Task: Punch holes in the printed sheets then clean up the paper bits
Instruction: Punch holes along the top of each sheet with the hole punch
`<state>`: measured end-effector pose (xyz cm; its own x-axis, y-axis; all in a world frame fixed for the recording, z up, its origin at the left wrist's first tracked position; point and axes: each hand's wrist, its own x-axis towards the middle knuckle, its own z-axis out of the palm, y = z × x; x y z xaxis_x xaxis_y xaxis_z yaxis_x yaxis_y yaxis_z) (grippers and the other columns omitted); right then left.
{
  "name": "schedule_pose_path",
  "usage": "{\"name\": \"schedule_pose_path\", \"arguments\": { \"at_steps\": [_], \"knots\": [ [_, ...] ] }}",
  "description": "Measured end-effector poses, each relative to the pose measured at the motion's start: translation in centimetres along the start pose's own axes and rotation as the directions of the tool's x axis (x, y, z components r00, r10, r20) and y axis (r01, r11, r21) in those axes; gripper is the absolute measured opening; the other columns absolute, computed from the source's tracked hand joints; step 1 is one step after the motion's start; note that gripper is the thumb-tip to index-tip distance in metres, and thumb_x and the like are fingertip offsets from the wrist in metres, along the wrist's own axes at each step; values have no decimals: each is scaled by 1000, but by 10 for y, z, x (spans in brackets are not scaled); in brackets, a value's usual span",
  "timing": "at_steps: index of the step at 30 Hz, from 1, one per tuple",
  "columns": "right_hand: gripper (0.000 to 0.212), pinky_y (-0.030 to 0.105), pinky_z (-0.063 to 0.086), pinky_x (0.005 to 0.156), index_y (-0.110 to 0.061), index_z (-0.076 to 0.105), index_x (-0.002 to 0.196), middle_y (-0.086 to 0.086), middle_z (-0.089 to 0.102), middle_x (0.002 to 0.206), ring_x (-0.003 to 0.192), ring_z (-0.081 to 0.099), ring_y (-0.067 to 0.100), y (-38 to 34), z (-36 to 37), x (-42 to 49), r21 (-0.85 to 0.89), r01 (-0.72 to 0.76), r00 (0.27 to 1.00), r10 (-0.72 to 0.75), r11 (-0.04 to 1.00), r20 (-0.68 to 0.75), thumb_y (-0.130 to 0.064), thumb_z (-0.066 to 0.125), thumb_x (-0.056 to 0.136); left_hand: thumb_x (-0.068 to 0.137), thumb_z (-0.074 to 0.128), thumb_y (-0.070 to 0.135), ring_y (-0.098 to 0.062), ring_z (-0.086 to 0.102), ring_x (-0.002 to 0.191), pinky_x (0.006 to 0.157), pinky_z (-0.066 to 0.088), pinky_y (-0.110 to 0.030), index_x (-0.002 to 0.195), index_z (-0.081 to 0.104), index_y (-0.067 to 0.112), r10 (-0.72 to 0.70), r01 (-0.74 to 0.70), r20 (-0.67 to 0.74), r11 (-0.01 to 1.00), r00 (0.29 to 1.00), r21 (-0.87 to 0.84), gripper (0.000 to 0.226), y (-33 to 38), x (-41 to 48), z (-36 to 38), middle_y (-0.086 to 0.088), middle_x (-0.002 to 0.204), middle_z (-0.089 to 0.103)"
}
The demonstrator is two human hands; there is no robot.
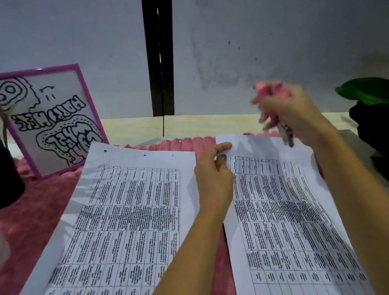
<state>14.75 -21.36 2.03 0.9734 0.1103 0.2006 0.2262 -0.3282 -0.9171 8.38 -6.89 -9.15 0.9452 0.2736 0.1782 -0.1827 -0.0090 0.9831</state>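
Two printed sheets lie side by side on the pink fluffy mat (25, 228) that covers the bench (135, 128). The left sheet (115, 233) lies flat with three punched holes (144, 155) along its far edge, and no hand touches it. The left hand (214, 177) sits between the two pages, thumb and fingers pinching the far left corner of the right sheet (286, 222). Above that sheet's far edge, the right hand (288, 114) is wrapped round a pink hole punch (268, 92). It is blurred, with its metal end pointing down just over the paper. I cannot tell whether the punch touches the page. A purple-framed drawing (47, 118) leans at the back left.
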Motion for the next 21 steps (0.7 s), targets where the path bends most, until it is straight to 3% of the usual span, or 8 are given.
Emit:
{"name": "schedule_pose_path", "arguments": {
  "at_steps": [2, 5, 9, 14, 21],
  "knots": [
    [36, 31, 55, 57, -7, 63, 109, 9, 60, 87, 59, 54, 13, -8, 7, 10, 341, 88, 989, -42, 936, -139, -28, 61, 80, 96, 46, -3, 2, 50, 55, 55, 40, -11, 109, 67, 21, 34, -35, 12, 999, 999, 38, 34, 0, -2, 1, 8, 105, 66],
    [49, 31, 53, 63, -10, 61, 101, 2, 55, 75, 58, 52, 15, -13, 21, 21, 588, 163, 964, 0, 792, -267, -55, 42, 95, 94, 49, -3, -2, 57, 76, 68, 45, -10, 107, 69, 21, 92, -92, 8, 991, 996, 94, 34, -1, -2, 2, 10, 103, 67],
    [57, 26, 48, 60, -9, 58, 92, 2, 55, 69, 54, 49, 17, 1, 43, 27, 701, 191, 954, 37, 687, -297, -60, 33, 97, 93, 50, -4, -4, 62, 91, 77, 48, -13, 109, 69, 19, 151, -149, -2, 980, 989, 133, 34, -4, -1, 2, 10, 103, 67],
    [56, 27, 48, 57, -8, 58, 88, 6, 56, 68, 52, 48, 20, 16, 51, 26, 776, 184, 954, 79, 604, -288, -60, 36, 97, 90, 53, -7, -5, 57, 111, 94, 49, -23, 119, 64, 20, 234, -227, -29, 961, 972, 158, 41, -5, 0, 3, 9, 120, 61],
    [56, 26, 43, 51, -7, 57, 91, 7, 54, 69, 49, 46, 19, 13, 57, 26, 791, 86, 973, 121, 605, -197, -60, 39, 96, 86, 54, -13, -5, 56, 112, 89, 49, -18, 120, 64, 13, 339, -326, -42, 927, 940, 185, 44, -7, 1, 2, 6, 122, 60]
  ]
}}
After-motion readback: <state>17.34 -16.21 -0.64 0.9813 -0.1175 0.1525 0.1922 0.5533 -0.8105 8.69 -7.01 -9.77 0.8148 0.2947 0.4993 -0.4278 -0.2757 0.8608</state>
